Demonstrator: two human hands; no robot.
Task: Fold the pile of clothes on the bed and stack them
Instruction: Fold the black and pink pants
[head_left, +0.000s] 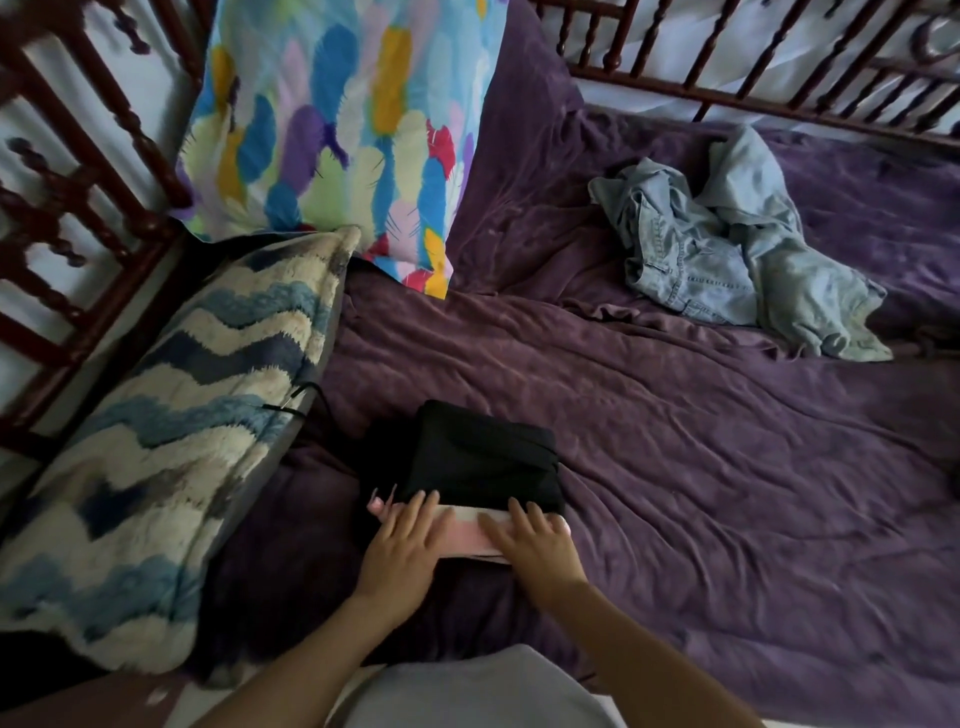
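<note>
So the stack sat near the front edge of the bed (701, 467), on the wrinkly purple sheet. A folded black garment (483, 457) was on top, and under it a pink and white folded piece (467, 535) stuck out toward the person. Both hands were down on that pink strip. The left hand (402, 543) lay flat with fingers spread, its tips just reaching the black fabric's edge. The right hand (537, 543) was the same deal: flat, fingers straight, pressing and not gripping anything.

Well apart from the stack, up at the far right of the bed, a light denim garment (727, 260) lay crumpled and unfolded. On the left, a fuzzy blue and cream zigzag pillow (171, 441) leaned beside the stack, with a bright feather-print pillow (332, 119) propped behind it against the dark wooden rails (779, 67).
</note>
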